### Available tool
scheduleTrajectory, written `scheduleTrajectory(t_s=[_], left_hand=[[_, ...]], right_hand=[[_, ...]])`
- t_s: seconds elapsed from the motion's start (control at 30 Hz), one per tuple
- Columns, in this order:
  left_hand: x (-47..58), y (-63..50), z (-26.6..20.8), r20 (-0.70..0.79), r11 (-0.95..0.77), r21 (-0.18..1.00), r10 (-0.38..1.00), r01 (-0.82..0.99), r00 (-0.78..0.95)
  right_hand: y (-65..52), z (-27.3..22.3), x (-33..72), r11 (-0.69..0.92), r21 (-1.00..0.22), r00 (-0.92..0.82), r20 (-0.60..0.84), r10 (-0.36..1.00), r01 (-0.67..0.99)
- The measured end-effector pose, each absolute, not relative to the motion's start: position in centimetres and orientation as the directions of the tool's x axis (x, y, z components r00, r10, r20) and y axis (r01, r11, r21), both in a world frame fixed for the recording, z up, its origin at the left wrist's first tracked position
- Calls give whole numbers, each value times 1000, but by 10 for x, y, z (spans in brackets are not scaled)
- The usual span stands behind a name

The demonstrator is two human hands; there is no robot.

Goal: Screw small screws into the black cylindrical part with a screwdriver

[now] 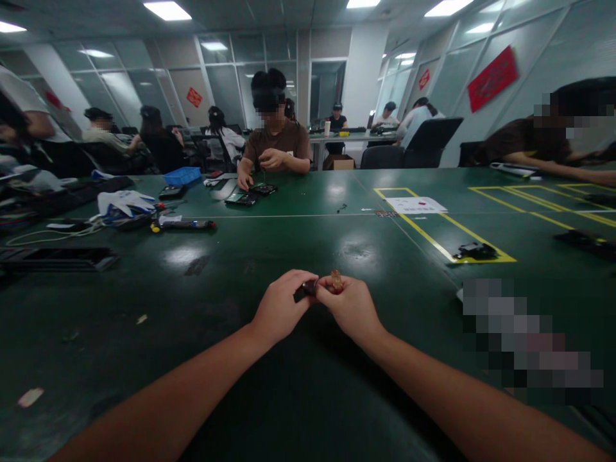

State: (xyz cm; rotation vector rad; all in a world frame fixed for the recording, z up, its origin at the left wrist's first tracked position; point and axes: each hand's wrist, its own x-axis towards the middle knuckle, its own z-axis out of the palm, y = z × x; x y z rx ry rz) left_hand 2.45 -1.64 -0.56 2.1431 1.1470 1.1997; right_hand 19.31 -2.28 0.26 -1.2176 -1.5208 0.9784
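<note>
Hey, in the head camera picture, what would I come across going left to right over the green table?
Pale scrap, white glove bundle, blue basket, left hand, right hand, white sheet, small black part, second dark part by the right edge.

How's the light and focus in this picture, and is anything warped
In the head view, ceiling lights glare white and reflect in pale patches on the table; in the head view, soft shadow falls below the right hand; in the head view, the right wall leans, probably lens distortion; in the head view, the held object is unclear.
</note>
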Motion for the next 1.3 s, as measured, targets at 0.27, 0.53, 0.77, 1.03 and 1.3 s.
scheduleTrajectory(t_s=[0.27, 0.53, 0.77, 1.03, 1.3], left_hand=[[24, -16, -8, 468, -556, 728, 830, 402, 303], [21, -12, -10, 412, -468, 802, 883, 371, 223], [18, -10, -10, 370, -417, 835, 909, 359, 195], [13, -7, -16, 288, -338, 887, 938, 314, 194], [4, -3, -11, 220, -277, 907, 954, 318, 204]], right_hand=[[-22, 10, 195, 186, -949, -91, 168, 982, 253], [-15, 9, 206, 200, -877, -161, 142, 977, 437], [-13, 5, 209, 194, -759, -237, 54, 970, 622], [3, 11, 227, 171, -682, -143, 98, 985, 711], [26, 13, 258, 105, -448, -108, 19, 994, 888]])
